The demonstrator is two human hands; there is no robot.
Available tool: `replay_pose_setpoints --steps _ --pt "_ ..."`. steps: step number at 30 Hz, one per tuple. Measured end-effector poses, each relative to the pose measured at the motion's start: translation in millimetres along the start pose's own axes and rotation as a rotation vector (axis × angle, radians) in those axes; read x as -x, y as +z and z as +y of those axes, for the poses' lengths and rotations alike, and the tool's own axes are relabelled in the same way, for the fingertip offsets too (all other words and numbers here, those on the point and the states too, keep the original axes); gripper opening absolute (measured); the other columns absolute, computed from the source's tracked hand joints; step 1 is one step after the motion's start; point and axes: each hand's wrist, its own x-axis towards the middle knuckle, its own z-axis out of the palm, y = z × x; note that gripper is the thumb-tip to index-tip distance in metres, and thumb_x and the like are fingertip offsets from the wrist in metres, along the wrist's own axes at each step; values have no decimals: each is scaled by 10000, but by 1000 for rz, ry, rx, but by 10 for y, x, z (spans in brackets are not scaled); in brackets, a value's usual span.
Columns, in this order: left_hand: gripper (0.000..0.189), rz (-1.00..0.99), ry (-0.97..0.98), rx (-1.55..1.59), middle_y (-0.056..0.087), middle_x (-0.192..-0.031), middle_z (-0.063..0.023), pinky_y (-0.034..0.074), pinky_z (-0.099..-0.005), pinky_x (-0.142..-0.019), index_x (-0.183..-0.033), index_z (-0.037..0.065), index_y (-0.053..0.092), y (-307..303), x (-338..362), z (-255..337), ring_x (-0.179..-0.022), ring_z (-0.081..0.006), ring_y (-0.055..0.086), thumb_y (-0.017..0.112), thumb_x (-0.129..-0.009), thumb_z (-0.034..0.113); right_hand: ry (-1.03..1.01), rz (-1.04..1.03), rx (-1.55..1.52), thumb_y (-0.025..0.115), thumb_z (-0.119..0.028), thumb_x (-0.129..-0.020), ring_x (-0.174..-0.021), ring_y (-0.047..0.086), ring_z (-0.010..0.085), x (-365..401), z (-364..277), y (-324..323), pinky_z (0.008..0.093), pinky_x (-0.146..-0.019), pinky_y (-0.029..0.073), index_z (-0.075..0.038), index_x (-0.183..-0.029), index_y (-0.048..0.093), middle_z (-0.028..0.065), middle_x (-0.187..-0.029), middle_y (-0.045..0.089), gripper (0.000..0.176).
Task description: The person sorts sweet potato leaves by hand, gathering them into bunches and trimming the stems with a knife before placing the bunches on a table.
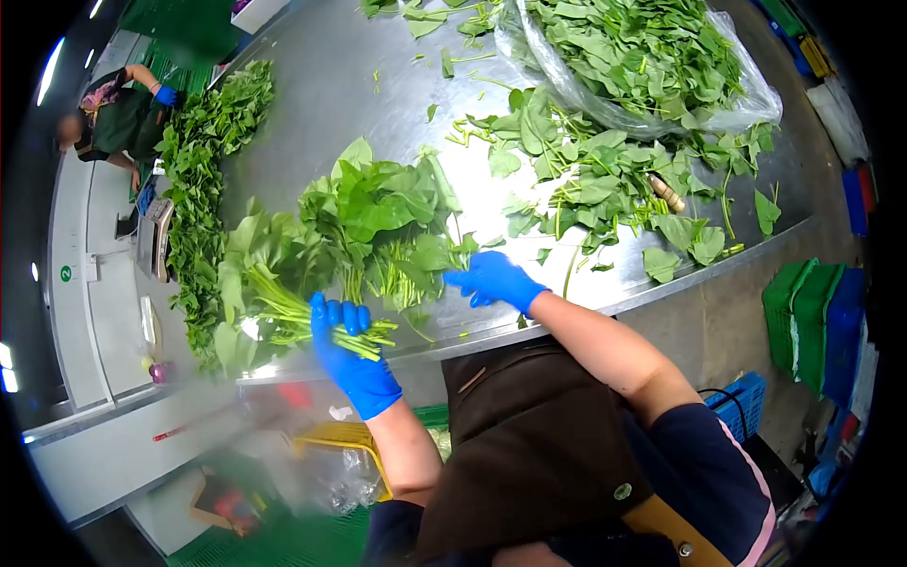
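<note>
left hand (348,354), blue-gloved, was curled shut round the stems of a leafy bunch (283,300), forearm angled up from below. stem ends stuck out past its fingers to frame right; leaves fanned to frame left, at the near edge of the metal table (312,104). right hand (501,281), also gloved, reached in from frame right, forearm slanted, back of hand up, fingers part-bent and pointing left. couldn't tell if it pinched anything; it was just beside more bunched greens (378,203) lying on the table. loose greens (590,184) and a plastic bag (763,102) lay beyond.
</note>
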Motion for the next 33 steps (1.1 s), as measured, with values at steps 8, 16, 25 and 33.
replay_pose_setpoints --steps 8,16,25,33 --pt "187 177 -31 -165 528 -763 -16 335 -239 -509 -1027 44 547 145 108 -67 -551 -107 426 585 -860 119 -422 97 -352 548 -258 -893 -529 585 128 255 252 -311 243 -490 467 13 -1019 570 108 -736 648 300" --pt "318 39 -30 -443 623 -890 -121 458 -262 -556 -1045 -24 555 338 215 -464 -653 -144 563 651 -742 -20 -616 -115 -362 459 -268 -945 -606 598 121 1008 -92 -412 227 -579 473 16 -1058 572 99 -792 649 326" --pt "349 -56 -110 -525 605 -782 -88 434 -243 -444 -1011 -5 560 663 292 -719 -555 -144 557 703 -694 -38 -714 -129 -75 600 -237 -874 -620 572 86 971 -180 -426 214 -585 473 -23 -1113 597 56 -849 648 321" --pt "359 63 -42 -515 590 -812 -78 447 -248 -512 -1031 -2 548 659 315 -803 -609 -146 562 695 -708 -51 -572 73 -435 571 -190 -878 -703 620 130 729 -270 -297 244 -634 488 3 -976 651 73 -787 659 231"
